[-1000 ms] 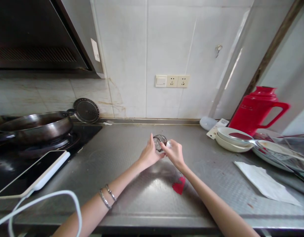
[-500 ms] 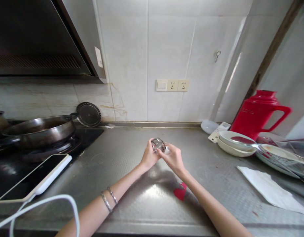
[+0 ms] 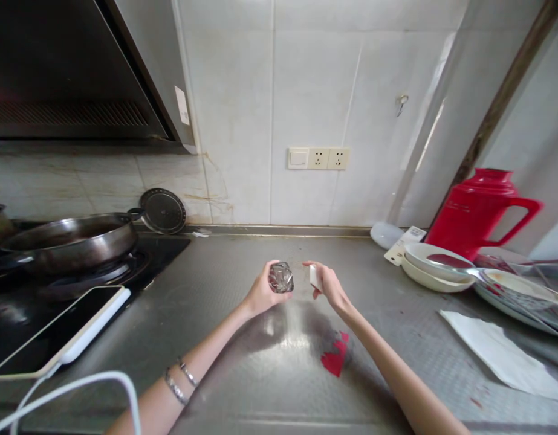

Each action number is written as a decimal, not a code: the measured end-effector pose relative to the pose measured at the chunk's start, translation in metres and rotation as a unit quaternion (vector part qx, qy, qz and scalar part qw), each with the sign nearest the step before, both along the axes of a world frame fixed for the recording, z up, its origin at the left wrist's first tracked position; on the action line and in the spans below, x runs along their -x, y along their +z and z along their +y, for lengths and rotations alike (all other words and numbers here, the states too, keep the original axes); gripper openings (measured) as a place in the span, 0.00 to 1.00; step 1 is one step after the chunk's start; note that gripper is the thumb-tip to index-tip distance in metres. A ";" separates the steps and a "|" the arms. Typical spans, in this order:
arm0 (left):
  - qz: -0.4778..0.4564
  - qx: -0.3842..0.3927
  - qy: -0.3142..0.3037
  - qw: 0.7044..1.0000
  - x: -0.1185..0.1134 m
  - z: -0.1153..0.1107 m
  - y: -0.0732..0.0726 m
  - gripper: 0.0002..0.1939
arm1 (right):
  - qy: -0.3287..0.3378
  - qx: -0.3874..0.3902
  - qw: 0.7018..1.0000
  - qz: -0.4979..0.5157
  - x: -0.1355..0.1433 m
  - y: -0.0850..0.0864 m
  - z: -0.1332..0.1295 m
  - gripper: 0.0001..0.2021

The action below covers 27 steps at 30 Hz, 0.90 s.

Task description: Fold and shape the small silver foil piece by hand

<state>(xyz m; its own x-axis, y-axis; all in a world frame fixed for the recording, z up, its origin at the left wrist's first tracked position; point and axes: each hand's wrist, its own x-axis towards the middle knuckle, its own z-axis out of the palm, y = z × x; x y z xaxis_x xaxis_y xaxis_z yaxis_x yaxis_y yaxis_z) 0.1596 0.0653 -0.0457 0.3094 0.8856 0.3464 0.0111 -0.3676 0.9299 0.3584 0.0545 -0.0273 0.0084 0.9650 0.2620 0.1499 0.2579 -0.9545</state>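
My left hand [image 3: 266,290] is wrapped round a small glass cup [image 3: 281,278] with facets, clear and dark-looking, tilted so that its round end faces up. The thumb lies along its near side and the fingers along its far side. To the right, apart from the cup, my right hand [image 3: 328,286] pinches a small white piece [image 3: 314,277] that looks like folded tissue; its kind is not certain. Both hands are raised over the steel counter [image 3: 242,374]. A jagged red patch [image 3: 335,356] shows on the counter below my right hand.
At left, a pan [image 3: 74,241] sits on the stove, with a phone [image 3: 56,326] and white cable [image 3: 79,380] nearer. At right are a red thermos [image 3: 471,211], stacked bowls [image 3: 433,278], plates [image 3: 514,308] and a white napkin [image 3: 500,353]. Sockets [image 3: 318,158] are on the wall.
My hands were together at the cup and have parted. My left hand has moved left and slightly down with it; my right hand has drawn off rightward with the white piece.
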 end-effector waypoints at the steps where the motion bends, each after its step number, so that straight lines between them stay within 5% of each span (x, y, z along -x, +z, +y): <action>1: 0.004 0.003 -0.002 1.000 0.000 -0.001 -0.002 0.40 | 0.010 0.010 1.000 0.011 0.000 -0.001 0.002 0.23; 5: 0.004 0.020 -0.013 1.000 -0.001 -0.003 -0.007 0.40 | 0.023 0.050 0.998 0.032 0.001 -0.001 0.004 0.22; 11: 0.032 0.025 -0.020 0.999 -0.004 -0.005 -0.008 0.41 | -0.006 -0.085 0.996 -0.008 -0.005 -0.001 0.006 0.14; 27: 0.033 0.046 -0.037 0.998 -0.008 -0.015 -0.001 0.42 | -0.031 -0.203 0.969 -0.136 0.005 -0.006 -0.010 0.12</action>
<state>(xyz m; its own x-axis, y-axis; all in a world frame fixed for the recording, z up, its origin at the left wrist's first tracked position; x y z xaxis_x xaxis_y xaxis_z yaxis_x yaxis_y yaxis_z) 0.1680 0.0504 -0.0465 0.3948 0.8865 0.2414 0.0493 -0.2828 0.9579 0.3531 0.0444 -0.0337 -0.0592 0.7820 0.6204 0.4091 0.5859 -0.6995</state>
